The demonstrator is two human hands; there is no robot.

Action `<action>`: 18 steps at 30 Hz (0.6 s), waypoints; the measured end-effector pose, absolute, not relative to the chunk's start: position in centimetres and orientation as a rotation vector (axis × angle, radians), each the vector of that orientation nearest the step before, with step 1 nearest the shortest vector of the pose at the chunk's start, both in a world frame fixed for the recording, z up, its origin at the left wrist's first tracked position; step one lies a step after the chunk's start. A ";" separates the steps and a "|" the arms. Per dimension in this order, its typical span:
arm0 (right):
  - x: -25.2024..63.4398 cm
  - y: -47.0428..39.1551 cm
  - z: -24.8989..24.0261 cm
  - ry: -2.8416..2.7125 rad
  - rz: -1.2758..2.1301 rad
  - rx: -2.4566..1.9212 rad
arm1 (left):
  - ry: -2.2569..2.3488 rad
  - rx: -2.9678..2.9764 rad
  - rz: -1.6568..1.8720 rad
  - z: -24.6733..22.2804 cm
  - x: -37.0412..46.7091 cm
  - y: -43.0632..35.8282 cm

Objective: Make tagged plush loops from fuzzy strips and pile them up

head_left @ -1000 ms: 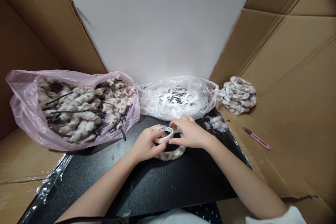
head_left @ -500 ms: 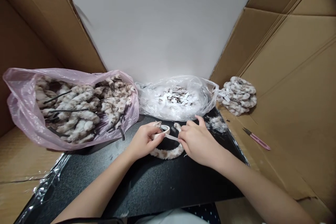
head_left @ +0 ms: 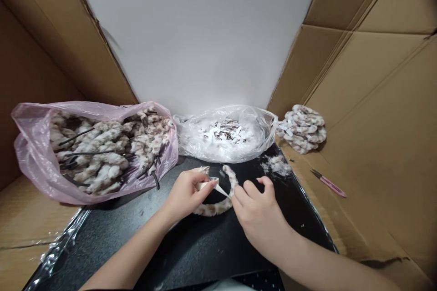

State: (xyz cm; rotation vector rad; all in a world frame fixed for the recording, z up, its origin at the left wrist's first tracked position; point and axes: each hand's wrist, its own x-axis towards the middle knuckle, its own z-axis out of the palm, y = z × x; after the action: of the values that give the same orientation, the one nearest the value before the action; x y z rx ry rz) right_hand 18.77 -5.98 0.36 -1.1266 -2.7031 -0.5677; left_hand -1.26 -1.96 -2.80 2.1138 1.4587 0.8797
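Head view: I count one furry band (head_left: 213,209) on the black table (head_left: 201,245), gap facing the white panel (head_left: 205,36). My left hand (head_left: 186,192) grips one tape roll (head_left: 202,186); my right hand (head_left: 256,211) pinches one strip (head_left: 223,191), slanting near-right lengthwise.

Tabletop (head_left: 191,254): black, lightly textured, low sheen. Pink bag (head_left: 30,145): thin, glossy plastic. Clear bag (head_left: 191,141): crinkled, shiny plastic. Side panels (head_left: 382,100): matt brown cardboard.
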 end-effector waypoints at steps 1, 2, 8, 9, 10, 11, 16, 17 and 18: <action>19.0 -6.4 0.1 -2.690 -0.579 -1.126 | 1.492 2.112 0.903 -2.6 -1.6 -1.9; 19.5 -6.8 -0.1 -2.683 -0.575 -1.111 | 1.527 2.107 0.931 -2.3 -2.1 -1.8; 23.9 -7.4 0.8 -2.508 -0.272 -1.234 | 1.581 2.156 0.924 -1.1 -4.2 -1.9; 24.4 -7.1 1.1 -2.438 -0.177 -1.339 | 1.560 2.187 0.889 -1.3 -4.0 -1.9; 24.9 -6.8 1.4 -2.366 -0.064 -1.397 | 1.581 2.188 0.877 -1.6 -3.8 -1.9; 25.2 -6.4 1.5 -2.323 0.064 -1.420 | 1.626 2.188 0.872 -2.1 -3.6 -1.9; 25.7 -4.9 -0.2 -2.104 0.456 -1.377 | 1.765 2.205 0.828 -3.7 -4.1 -0.8; 25.7 -4.6 -0.7 -2.055 0.488 -1.367 | 1.775 2.245 0.798 -4.0 -4.3 -0.5; 25.7 -4.3 -1.2 -2.011 0.516 -1.358 | 1.784 2.291 0.755 -4.3 -4.4 -0.2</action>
State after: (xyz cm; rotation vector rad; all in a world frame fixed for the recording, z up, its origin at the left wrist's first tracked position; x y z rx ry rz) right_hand 25.70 -4.32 -1.20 -1.3578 -2.0109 0.5158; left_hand -4.37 -0.16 -4.31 2.2914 1.7839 0.7548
